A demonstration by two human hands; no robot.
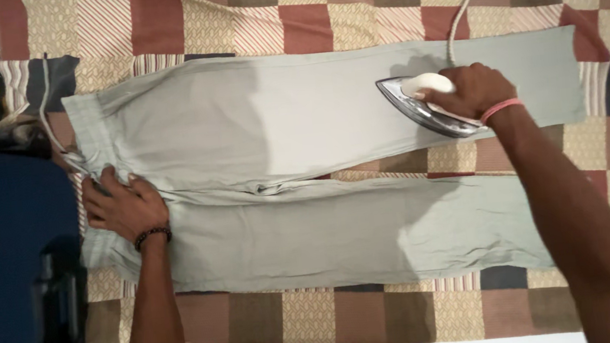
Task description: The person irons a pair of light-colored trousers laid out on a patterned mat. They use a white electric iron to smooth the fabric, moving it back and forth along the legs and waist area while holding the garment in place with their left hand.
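Risk: I am judging the iron (429, 103) as the main hazard; if it is hot and sits too long on one patch of the trousers (305, 171), the pale grey-green cloth could scorch.
Cord: the white cable (465, 11) is running up from the iron across the patchwork cover (289, 9); a snag there could be tugging the iron off line.
Creases: the lower leg is showing wrinkles near its far end, and pressing over a fold would be setting it in.
Right hand: my right hand (472, 92) is clenching the iron's white handle, with the soleplate lying on the upper trouser leg toward the hem.
Left hand: my left hand (123, 207) is lying flat and released, fingers spread, pinning the waistband end; it is grasping nothing.
Trousers: they are lying spread lengthwise on the cover, waist toward my left hand, hems toward my right, both hands touching them and well apart from each other.
Nearby: a dark blue case (9, 274) is sitting just beside the waistband, at my left.
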